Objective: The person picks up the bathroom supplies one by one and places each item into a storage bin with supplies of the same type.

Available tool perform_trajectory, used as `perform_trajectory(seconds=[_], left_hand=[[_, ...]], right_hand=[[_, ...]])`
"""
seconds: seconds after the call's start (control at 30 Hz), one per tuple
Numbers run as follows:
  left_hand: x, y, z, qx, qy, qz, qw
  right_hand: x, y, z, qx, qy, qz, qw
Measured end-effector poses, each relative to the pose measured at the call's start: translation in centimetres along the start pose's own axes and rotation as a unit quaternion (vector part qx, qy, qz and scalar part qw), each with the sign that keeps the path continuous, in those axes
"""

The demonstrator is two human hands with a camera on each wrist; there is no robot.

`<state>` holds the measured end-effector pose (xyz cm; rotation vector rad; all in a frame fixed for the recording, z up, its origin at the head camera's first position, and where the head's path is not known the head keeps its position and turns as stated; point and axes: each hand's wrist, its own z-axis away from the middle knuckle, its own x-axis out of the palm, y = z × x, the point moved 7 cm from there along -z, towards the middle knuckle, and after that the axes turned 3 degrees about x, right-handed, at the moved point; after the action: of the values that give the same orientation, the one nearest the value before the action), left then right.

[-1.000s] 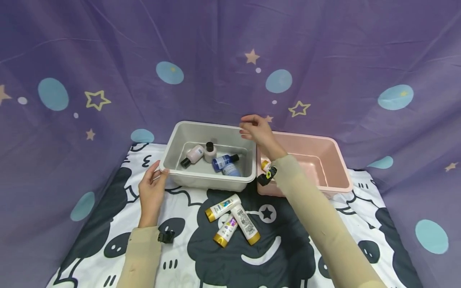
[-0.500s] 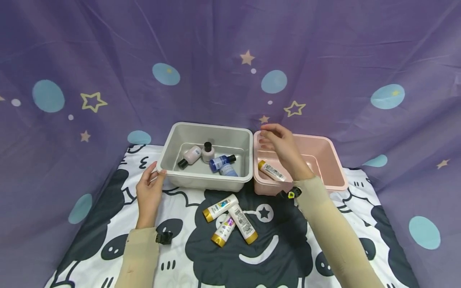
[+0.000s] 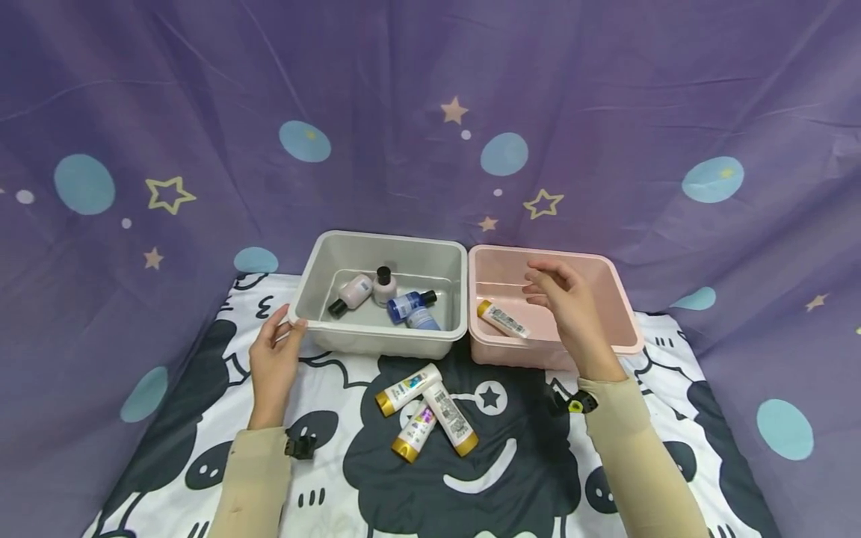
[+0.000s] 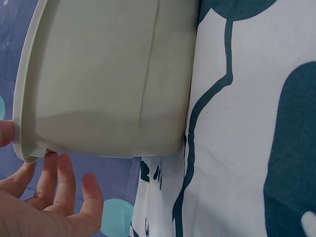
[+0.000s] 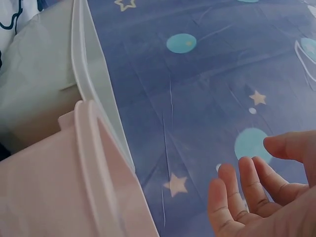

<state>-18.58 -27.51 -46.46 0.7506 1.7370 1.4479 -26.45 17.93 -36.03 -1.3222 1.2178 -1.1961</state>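
My left hand (image 3: 272, 364) grips the grey bin (image 3: 316, 263) at its left corner; 4 bottles inside. Right hand (image 3: 572, 314) hovers over the pink bin (image 3: 615, 288), fingers relaxed, empty; 1 tube (image 3: 502, 319) inside. 3 tubes (image 3: 427, 409) on the sheet in front of the grey bin.

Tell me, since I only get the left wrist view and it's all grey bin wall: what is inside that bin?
Observer: Four small bottles sit in the grey bin, two pinkish with black caps and two blue.
Operator: Where is the right hand?
Observer: The right hand hovers over the pink bin next to it, holding nothing.
Operator: Anything in that one?
Observer: One gold-capped tube. Three more tubes lie on the patterned cloth in front of the bins.
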Motion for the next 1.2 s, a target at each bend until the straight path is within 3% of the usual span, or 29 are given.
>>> perform_trajectory(seconds=[0.53, 0.87, 1.03, 1.2], left_hand=[[0.0, 0.0, 0.2, 0.007, 0.005, -0.019, 0.9998], [0.0, 0.0, 2.7, 0.017, 0.040, -0.041, 0.9982], [0.9, -0.4, 4.2, 0.031, 0.016, -0.053, 0.9980], [2.8, -0.7, 5.7, 0.065, -0.045, -0.079, 0.9938]], right_hand=[[-5.1, 1.1, 3.8, -0.034, 0.066, 0.005, 0.997], [-7.4, 1.1, 5.2, -0.031, 0.116, 0.020, 0.993], [-8.9, 1.1, 5.8, -0.032, 0.149, 0.033, 0.988], [-10.5, 1.4, 6.3, -0.046, 0.178, 0.028, 0.983]])
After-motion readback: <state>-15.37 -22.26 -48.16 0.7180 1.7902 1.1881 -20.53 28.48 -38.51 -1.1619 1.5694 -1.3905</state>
